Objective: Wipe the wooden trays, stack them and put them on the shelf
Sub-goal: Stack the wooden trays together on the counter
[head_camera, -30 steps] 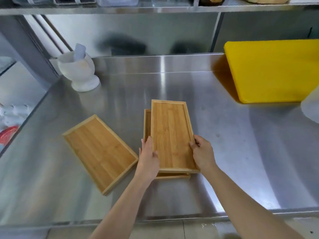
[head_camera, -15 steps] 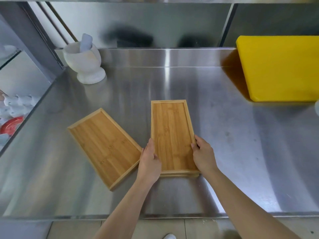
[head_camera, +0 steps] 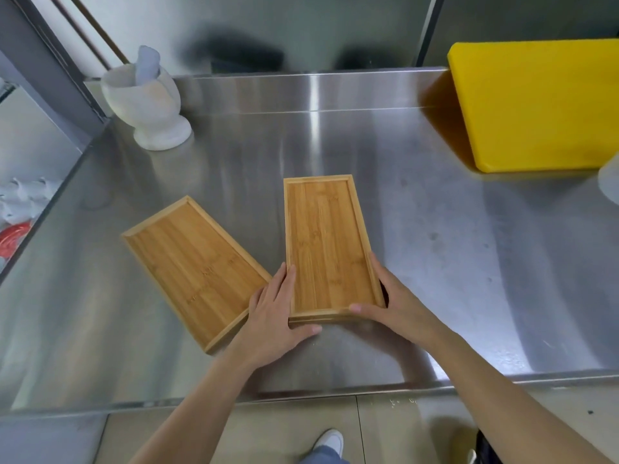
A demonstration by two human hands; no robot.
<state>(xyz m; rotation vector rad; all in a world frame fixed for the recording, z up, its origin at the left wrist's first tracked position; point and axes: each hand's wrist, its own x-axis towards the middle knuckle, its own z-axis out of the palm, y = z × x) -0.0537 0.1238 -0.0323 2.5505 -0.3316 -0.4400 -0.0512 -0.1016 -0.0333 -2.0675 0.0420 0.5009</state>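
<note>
Two bamboo trays lie stacked (head_camera: 326, 242) in the middle of the steel counter (head_camera: 452, 279), the upper one squared over the lower so only its near edge shows. My left hand (head_camera: 276, 316) grips the stack's near left corner, thumb under the front edge. My right hand (head_camera: 390, 303) holds the near right corner, thumb along the front rim. A third bamboo tray (head_camera: 194, 266) lies flat and angled just to the left, its near corner close to my left hand.
A white mortar with a pestle (head_camera: 147, 102) stands at the back left. A thick yellow cutting board (head_camera: 539, 105) lies at the back right, with a pale container (head_camera: 609, 182) at the right edge. The counter's front edge runs below my forearms.
The upper tray was offset over the lower one; it now sits aligned on it. Both hands slid to the stack's near corners. The shelf overhead has dropped out of view.
</note>
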